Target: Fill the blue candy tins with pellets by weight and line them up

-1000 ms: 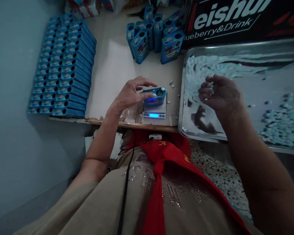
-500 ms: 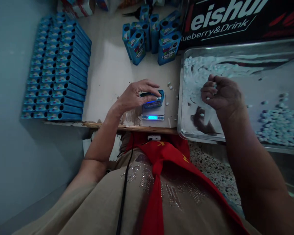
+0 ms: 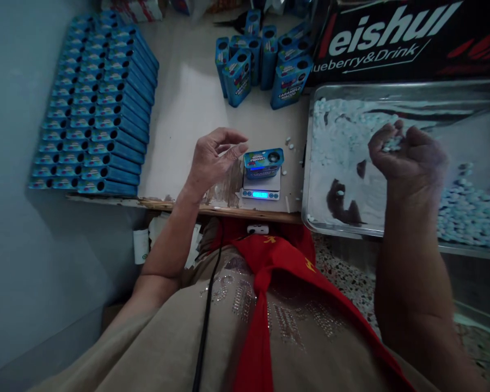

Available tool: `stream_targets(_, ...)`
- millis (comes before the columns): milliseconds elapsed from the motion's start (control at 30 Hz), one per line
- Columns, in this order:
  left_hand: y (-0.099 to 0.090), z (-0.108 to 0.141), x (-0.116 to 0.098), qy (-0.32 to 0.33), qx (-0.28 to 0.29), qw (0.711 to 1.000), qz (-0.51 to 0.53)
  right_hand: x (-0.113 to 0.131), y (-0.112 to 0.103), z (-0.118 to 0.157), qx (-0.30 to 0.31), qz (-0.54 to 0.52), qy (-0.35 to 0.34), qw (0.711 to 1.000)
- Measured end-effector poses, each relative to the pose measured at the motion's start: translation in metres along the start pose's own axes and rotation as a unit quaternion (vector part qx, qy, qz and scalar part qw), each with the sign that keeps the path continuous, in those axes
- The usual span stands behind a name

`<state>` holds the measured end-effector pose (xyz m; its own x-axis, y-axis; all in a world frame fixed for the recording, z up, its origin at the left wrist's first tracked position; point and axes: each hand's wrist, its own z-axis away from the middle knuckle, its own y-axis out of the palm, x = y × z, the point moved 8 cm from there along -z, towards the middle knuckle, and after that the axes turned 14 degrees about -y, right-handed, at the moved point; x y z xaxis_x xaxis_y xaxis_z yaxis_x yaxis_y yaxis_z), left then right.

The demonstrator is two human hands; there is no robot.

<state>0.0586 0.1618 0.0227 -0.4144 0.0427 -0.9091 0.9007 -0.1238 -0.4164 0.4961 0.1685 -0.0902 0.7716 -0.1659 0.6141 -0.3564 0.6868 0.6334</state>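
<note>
A blue box (image 3: pixel 263 162) with a round opening in its top stands on a small scale (image 3: pixel 261 188) with a lit blue display. Just left of the box is my left hand (image 3: pixel 216 158), off it, its fingers bent and apart with nothing seen in them. My right hand (image 3: pixel 408 149) is over the metal tray (image 3: pixel 306 179), palm up, its fingers curled round a small heap of pale candies (image 3: pixel 393 143). Below and right of that hand lies a pile of pale candies (image 3: pixel 473 212) in the tray.
Rows of blue boxes (image 3: pixel 93 109) stand at the left. Several more blue boxes (image 3: pixel 239 79) stand behind the scale. A black printed carton (image 3: pixel 384 43) is behind the tray. A few loose candies (image 3: pixel 291 146) lie on the table (image 3: pixel 179 98) between scale and tray.
My left hand has let go of the blue box and moved left. My right hand has moved right over the tray and turned up, showing the candies. The whole view has shifted slightly.
</note>
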Motion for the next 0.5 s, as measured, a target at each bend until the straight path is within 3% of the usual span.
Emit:
stream_targets(233, -0.004, 0.021, 0.031, -0.018, -0.039, 0.999, 0.017, -0.034, 0.002, 0.021, 0.111, 0.163, 0.066, 0.978)
stream_targets(333, 0.002, 0.027, 0.050, -0.017, -0.033, 0.998, 0.045, -0.027, 0.013, 0.038, 0.159, 0.214, 0.021, 0.964)
stream_targets(500, 0.008, 0.030, 0.061, 0.013, -0.031, 0.998, 0.054, -0.020, 0.016, 0.088, 0.174, 0.251, 0.064, 0.950)
